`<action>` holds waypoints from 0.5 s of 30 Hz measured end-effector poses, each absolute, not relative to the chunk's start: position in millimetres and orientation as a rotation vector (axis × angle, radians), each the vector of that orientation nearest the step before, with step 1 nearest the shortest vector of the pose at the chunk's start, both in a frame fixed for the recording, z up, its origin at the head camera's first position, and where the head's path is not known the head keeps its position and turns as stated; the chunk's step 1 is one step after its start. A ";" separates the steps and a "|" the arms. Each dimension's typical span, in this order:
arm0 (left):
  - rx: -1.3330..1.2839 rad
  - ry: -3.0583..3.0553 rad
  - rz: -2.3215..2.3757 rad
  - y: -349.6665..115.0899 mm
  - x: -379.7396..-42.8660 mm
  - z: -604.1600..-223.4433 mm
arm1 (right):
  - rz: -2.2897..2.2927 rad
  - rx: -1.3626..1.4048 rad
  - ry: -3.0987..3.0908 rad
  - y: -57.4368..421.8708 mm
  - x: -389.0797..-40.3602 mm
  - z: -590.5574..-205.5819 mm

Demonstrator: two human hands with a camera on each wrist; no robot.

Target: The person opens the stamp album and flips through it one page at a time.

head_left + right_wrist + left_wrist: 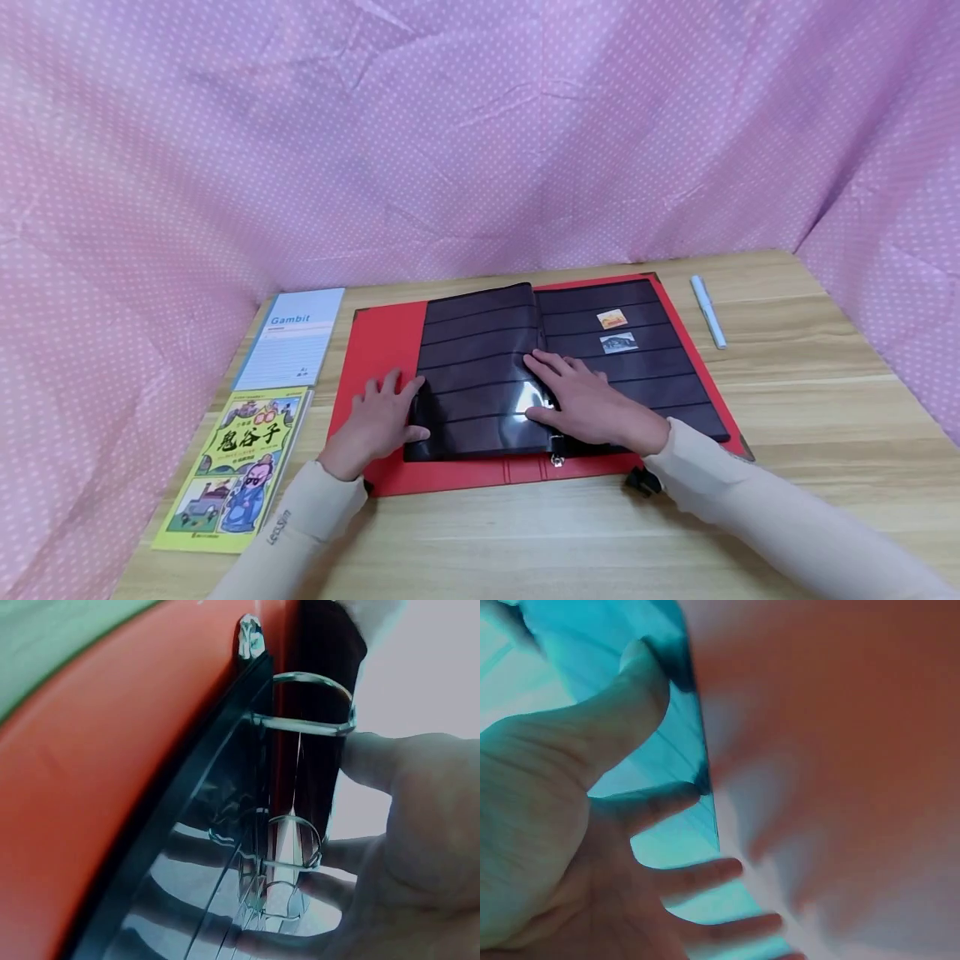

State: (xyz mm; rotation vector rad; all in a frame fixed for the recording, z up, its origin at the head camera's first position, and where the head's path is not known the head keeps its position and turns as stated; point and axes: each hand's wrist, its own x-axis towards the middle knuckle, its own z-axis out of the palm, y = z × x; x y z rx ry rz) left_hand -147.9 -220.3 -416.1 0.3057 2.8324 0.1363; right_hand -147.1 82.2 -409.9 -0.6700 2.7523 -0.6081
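Hidden, cut-off and blurred parts around the album [457, 477]
The table's [510, 550] near edge and both near corners fall outside the head view, whose lower border also cuts off the left sleeve [300, 512] and right sleeve [787, 508]; the right hand [588, 404] covers part of the binding there, and the picture's side crops it in the right wrist view. Toward the table's far edge, the pictures on the stamps [618, 342] are too small to read, as is the fine print on the notebook [288, 346] by the far left corner. The left wrist view crops the left hand [378, 421], beside a reddish blur.
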 end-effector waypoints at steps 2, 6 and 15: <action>0.220 2.807 0.162 -223.2 -148.6 -415.1 | -0.595 -0.669 2.755 79.2 -146.5 -409.6; 0.191 2.775 0.175 -230.2 -148.3 -413.4 | -0.570 -0.662 2.752 73.7 -146.0 -409.3; 0.292 2.721 0.178 -239.5 -145.6 -409.9 | -0.572 -0.638 2.703 74.7 -146.1 -404.2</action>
